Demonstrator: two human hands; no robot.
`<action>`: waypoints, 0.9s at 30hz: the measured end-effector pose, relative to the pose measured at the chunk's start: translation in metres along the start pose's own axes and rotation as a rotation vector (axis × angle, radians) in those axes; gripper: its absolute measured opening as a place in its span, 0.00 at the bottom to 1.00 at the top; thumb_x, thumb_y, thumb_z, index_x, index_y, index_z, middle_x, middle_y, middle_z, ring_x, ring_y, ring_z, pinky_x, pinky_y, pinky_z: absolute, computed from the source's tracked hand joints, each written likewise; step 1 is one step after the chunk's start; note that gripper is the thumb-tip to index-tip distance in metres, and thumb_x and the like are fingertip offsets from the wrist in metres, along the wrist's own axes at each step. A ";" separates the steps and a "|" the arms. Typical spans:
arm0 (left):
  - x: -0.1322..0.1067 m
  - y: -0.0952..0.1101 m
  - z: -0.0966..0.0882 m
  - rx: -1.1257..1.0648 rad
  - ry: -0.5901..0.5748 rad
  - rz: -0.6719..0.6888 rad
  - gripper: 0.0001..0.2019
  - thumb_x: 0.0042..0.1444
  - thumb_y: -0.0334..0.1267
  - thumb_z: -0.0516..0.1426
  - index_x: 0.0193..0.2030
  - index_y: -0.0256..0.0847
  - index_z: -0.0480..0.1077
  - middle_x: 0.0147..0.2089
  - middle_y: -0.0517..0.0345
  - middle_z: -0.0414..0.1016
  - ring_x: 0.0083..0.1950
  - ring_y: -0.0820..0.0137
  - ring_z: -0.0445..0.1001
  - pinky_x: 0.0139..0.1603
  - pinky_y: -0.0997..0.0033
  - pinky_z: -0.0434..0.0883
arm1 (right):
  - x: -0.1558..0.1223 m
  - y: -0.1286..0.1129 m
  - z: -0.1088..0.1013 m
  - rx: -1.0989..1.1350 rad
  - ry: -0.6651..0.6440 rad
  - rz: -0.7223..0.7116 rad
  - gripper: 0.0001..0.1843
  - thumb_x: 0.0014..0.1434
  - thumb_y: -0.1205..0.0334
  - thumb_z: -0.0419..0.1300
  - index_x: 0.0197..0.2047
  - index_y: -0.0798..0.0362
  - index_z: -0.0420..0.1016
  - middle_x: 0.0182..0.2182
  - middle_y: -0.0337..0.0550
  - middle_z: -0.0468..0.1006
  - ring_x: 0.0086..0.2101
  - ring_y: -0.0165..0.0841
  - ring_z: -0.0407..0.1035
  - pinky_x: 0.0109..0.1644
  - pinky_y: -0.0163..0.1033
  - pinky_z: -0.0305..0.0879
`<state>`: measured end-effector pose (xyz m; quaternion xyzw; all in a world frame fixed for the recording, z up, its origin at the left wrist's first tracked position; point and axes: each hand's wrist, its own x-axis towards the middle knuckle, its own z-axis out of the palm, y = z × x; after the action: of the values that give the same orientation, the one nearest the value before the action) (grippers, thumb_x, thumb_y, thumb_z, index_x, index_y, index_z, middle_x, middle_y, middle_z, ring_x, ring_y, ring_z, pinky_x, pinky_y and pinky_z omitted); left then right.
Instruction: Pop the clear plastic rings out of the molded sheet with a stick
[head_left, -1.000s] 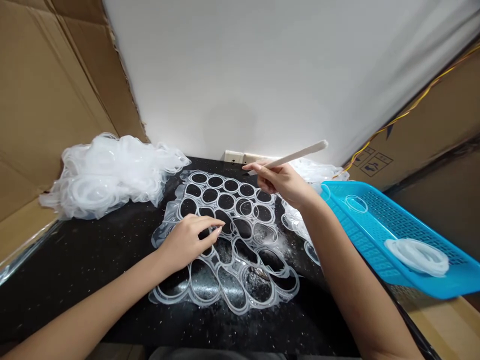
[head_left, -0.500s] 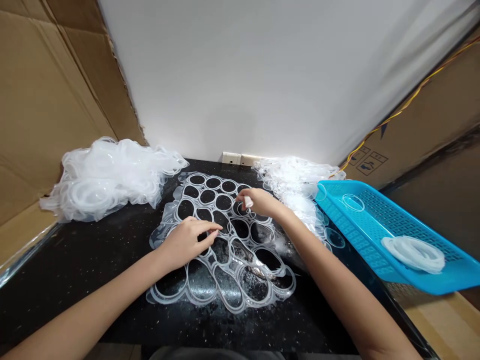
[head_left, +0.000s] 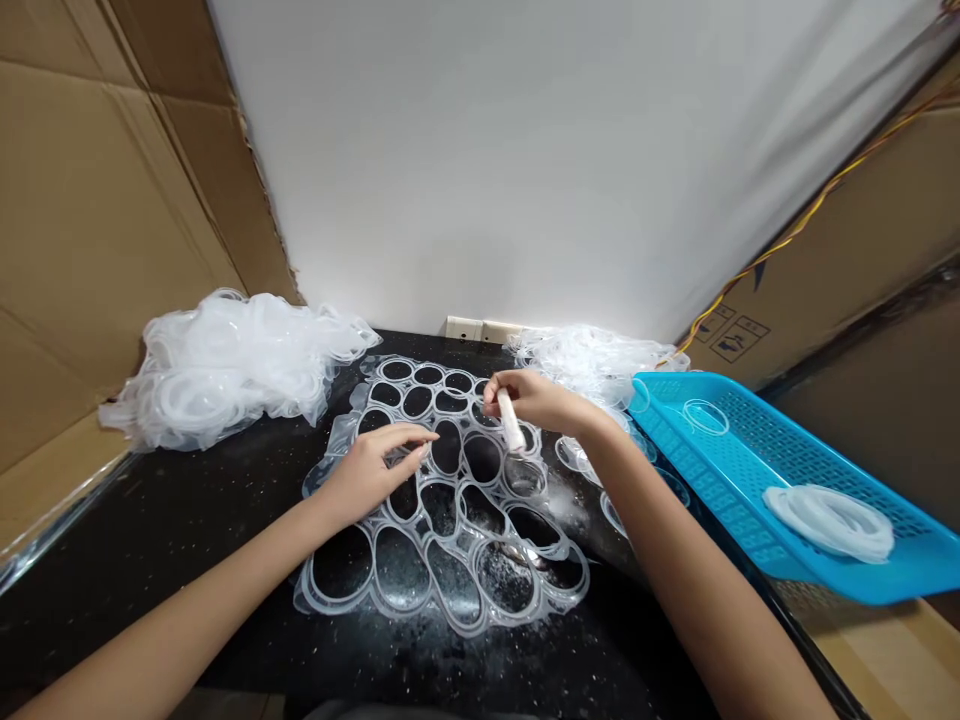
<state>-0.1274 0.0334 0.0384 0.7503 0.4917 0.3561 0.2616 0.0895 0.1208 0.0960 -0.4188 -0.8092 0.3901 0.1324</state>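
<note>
A translucent sheet of joined rubbery rings (head_left: 455, 535) lies on a black speckled tabletop. My left hand (head_left: 371, 465) rests over its left middle part, fingers stretched and the thumb a little apart from the forefinger. My right hand (head_left: 536, 400) is over the upper right part, thumb and forefinger closed in a pinch beside the rings. What lies between those fingertips is too small to make out. A narrow white tube-like piece (head_left: 512, 420) points down from this hand; whether it covers a finger or is held, I cannot tell.
A heap of translucent sheets (head_left: 225, 370) stands at the left. More thin translucent material (head_left: 592, 355) is piled at the back right, with loose rings (head_left: 574, 455) nearby. A blue basket (head_left: 750, 500) at the right holds a bundle of rings (head_left: 829, 520). Cardboard (head_left: 112, 200) and a white wall (head_left: 480, 150) bound the table.
My right hand has shifted slightly right, and more of the white tube-like piece shows. My left hand has moved slightly left, its fingertips less close together. The view has shifted a little.
</note>
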 end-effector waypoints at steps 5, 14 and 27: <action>0.014 0.020 -0.005 -0.250 0.015 -0.004 0.16 0.55 0.45 0.53 0.48 0.42 0.68 0.52 0.52 0.70 0.54 0.63 0.66 0.53 0.61 0.63 | -0.025 -0.027 -0.014 0.591 -0.139 -0.121 0.11 0.43 0.64 0.65 0.26 0.54 0.65 0.24 0.35 0.69 0.25 0.23 0.63 0.29 0.31 0.60; 0.044 0.065 -0.024 -0.698 -0.364 0.052 0.13 0.55 0.48 0.54 0.31 0.41 0.72 0.27 0.59 0.76 0.37 0.67 0.76 0.42 0.66 0.70 | -0.052 -0.052 -0.019 0.776 -0.103 -0.233 0.12 0.43 0.65 0.68 0.26 0.56 0.66 0.22 0.34 0.68 0.21 0.19 0.56 0.20 0.27 0.47; 0.057 0.080 -0.053 -0.616 -0.476 0.171 0.08 0.58 0.37 0.54 0.38 0.45 0.75 0.29 0.62 0.78 0.33 0.74 0.76 0.39 0.75 0.69 | -0.084 -0.067 -0.031 0.746 0.071 -0.380 0.10 0.47 0.67 0.65 0.27 0.54 0.66 0.27 0.35 0.67 0.27 0.22 0.60 0.28 0.28 0.56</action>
<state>-0.1104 0.0576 0.1465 0.7363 0.2233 0.3236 0.5507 0.1191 0.0482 0.1754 -0.1986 -0.6701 0.6105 0.3726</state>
